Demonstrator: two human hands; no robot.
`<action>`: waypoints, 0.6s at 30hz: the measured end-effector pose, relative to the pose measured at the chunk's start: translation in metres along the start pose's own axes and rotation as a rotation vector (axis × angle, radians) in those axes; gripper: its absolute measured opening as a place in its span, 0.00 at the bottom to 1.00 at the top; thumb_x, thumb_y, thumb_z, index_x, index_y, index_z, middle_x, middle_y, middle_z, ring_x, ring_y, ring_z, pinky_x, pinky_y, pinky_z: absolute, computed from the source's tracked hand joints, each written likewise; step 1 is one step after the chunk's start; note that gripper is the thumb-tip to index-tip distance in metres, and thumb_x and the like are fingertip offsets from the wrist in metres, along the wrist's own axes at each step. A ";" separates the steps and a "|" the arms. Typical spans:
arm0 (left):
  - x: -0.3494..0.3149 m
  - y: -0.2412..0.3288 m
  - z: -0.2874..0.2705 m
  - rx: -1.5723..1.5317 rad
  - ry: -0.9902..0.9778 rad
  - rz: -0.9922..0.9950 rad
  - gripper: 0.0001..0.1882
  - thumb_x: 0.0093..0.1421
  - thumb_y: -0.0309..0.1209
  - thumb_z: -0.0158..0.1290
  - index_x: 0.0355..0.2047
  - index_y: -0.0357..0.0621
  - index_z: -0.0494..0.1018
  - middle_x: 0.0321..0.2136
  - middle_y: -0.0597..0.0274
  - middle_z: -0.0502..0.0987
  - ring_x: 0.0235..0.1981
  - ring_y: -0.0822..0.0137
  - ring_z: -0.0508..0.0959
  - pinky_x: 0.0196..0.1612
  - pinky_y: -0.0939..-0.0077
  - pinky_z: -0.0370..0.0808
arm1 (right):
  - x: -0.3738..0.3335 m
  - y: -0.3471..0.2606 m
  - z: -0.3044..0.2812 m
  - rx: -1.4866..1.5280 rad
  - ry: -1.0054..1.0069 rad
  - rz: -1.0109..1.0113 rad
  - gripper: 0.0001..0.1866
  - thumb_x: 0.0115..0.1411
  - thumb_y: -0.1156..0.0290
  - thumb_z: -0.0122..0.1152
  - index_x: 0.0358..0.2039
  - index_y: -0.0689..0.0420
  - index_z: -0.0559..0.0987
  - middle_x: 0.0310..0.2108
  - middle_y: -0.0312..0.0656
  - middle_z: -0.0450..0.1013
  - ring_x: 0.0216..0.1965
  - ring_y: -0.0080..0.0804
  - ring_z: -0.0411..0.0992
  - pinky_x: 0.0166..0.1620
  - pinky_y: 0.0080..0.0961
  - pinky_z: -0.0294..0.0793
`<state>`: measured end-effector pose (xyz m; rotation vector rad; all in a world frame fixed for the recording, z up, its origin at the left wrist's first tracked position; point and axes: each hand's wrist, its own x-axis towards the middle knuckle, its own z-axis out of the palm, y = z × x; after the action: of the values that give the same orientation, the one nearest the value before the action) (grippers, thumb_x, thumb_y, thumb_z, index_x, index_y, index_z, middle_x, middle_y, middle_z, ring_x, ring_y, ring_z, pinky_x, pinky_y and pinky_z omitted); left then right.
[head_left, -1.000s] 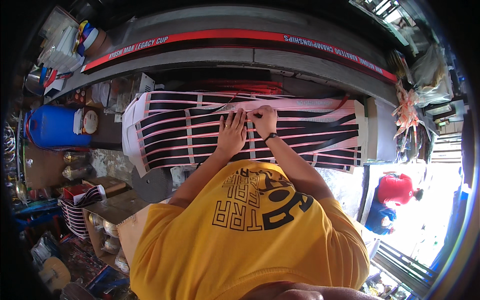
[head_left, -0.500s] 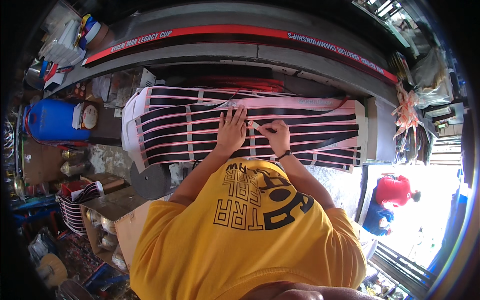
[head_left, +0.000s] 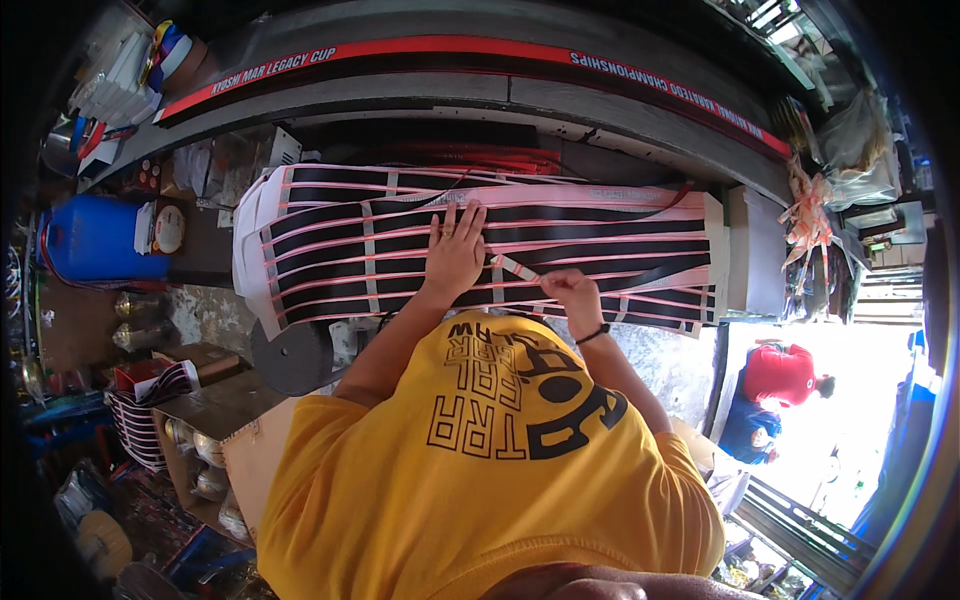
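Note:
Before me lies a stack of long sheets (head_left: 320,248) with black bands edged in pink and white, crossed by several pale strips. My left hand (head_left: 456,248) rests flat on it with fingers outstretched, pressing near the pink band (head_left: 560,194) at the far side. A narrow pale strip of tape (head_left: 515,267) with reddish marks runs slantwise from beside my left hand to my right hand (head_left: 573,293). The right fingers are pinched on its near end, just above the sheets. How the strip's far end is fixed cannot be made out.
A long red printed ribbon (head_left: 440,46) lies along the grey ledge at the back. Left stand a blue container (head_left: 110,238) and a dark round disc (head_left: 290,357). A grey box (head_left: 755,250) borders the stack's right end. A person in red (head_left: 778,376) is outside, lower right.
My right hand has moved right and slightly nearer, drawing a longer length of the tape strip into view. My left hand stays flat on the stack.

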<state>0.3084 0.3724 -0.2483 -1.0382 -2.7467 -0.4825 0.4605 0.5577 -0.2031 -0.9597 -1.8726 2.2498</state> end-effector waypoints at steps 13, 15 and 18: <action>0.052 -0.001 0.012 -0.032 0.035 0.013 0.28 0.67 0.38 0.42 0.67 0.53 0.57 0.68 0.60 0.56 0.68 0.47 0.55 0.67 0.41 0.51 | 0.054 -0.016 -0.003 -0.061 0.073 -0.054 0.10 0.61 0.71 0.64 0.41 0.60 0.80 0.34 0.33 0.78 0.32 0.17 0.74 0.35 0.15 0.75; 0.045 0.000 -0.001 -0.076 0.042 0.041 0.27 0.68 0.38 0.41 0.67 0.52 0.56 0.68 0.59 0.55 0.69 0.47 0.54 0.67 0.39 0.51 | 0.058 -0.013 -0.004 -0.014 0.047 -0.050 0.10 0.61 0.72 0.64 0.42 0.61 0.79 0.36 0.35 0.78 0.34 0.19 0.75 0.37 0.16 0.76; 0.029 0.008 -0.019 -0.045 0.005 0.088 0.27 0.69 0.38 0.41 0.68 0.52 0.56 0.68 0.58 0.55 0.69 0.46 0.53 0.67 0.38 0.50 | 0.061 -0.010 -0.003 0.003 0.037 -0.024 0.11 0.61 0.72 0.64 0.43 0.62 0.79 0.37 0.37 0.78 0.36 0.21 0.76 0.38 0.18 0.77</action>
<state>0.2929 0.3888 -0.2211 -1.1609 -2.6834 -0.5346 0.4094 0.5884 -0.2201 -0.9664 -1.8549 2.2058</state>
